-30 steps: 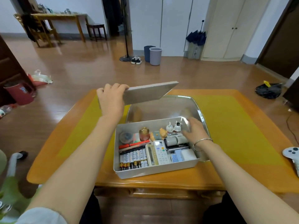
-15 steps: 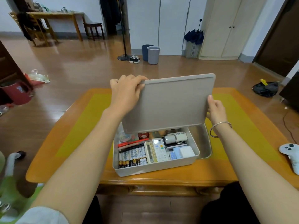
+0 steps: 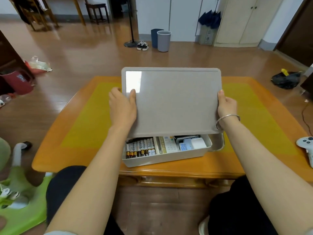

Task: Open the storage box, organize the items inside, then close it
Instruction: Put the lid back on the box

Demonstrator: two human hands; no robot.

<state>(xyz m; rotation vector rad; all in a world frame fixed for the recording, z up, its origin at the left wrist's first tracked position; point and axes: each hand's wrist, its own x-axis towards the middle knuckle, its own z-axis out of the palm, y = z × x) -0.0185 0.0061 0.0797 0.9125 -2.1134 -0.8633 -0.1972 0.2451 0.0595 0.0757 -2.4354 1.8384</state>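
Note:
A grey storage box [image 3: 162,159] stands near the front edge of the orange table [image 3: 81,119]. Above it I hold its flat grey lid [image 3: 172,102], tilted toward me and covering most of the box. My left hand [image 3: 122,107] grips the lid's left edge, and my right hand [image 3: 226,106], with a bracelet on its wrist, grips the right edge. Under the lid's near edge I see a row of batteries [image 3: 140,149], a white remote [image 3: 169,145] and small white and blue items [image 3: 192,144]. The rest of the contents are hidden.
A metal tray [image 3: 217,145] sits under the box at its right. A white game controller [image 3: 307,146] lies at the table's right edge. A green plastic stool [image 3: 20,216] stands at my lower left. Bins, shoes and bags are on the floor beyond.
The lid went from my left hand alone, held off to the left, to both hands. It has swung over the box and come down lower, hiding most of the contents.

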